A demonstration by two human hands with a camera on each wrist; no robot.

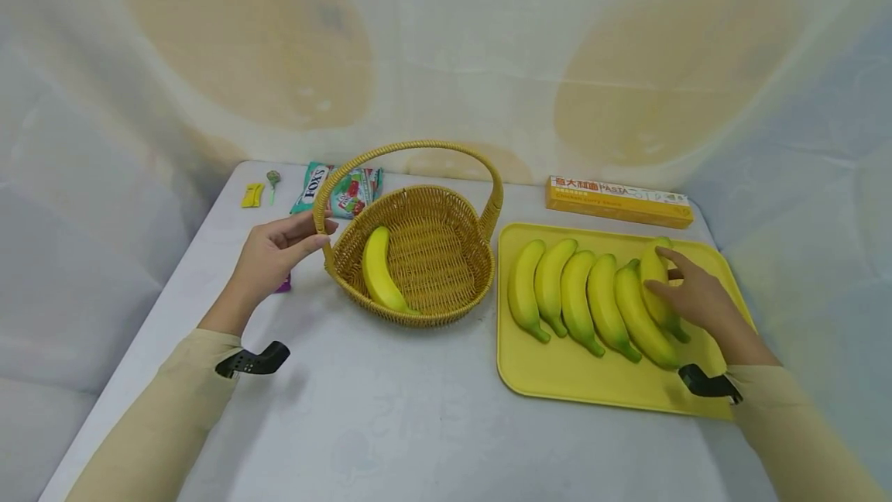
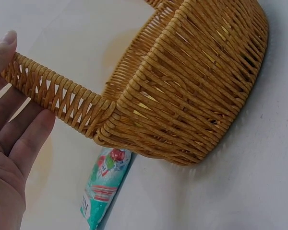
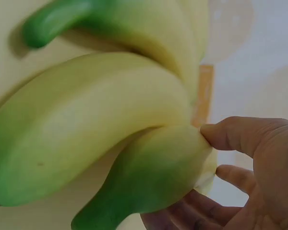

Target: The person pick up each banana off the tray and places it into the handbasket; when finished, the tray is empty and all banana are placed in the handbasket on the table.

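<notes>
At its left side, the handle [image 2: 53, 88] of a woven wicker basket [image 1: 435, 320] is held between the thumb and fingers of my left hand [image 1: 268, 258]. One yellow banana [image 1: 379, 273] lies inside the basket, along its left wall. On the yellow tray [image 1: 557, 378] to the right, several bananas [image 1: 574, 300] lie side by side in a row. My right hand [image 1: 700, 297] grips the rightmost banana [image 3: 158, 167] near its upper end, thumb on one side and fingers on the other. That banana leans against its neighbour [image 3: 86, 115].
Behind the basket lies a teal FOX'S candy bag [image 1: 362, 188]. A yellow wrapped sweet [image 1: 252, 194] and a lollipop [image 1: 273, 178] are at the back left. Beyond the tray stands a pasta box [image 1: 616, 204]. A purple wrapper [image 1: 283, 285] shows partly beside my left hand. Cloth walls surround the table.
</notes>
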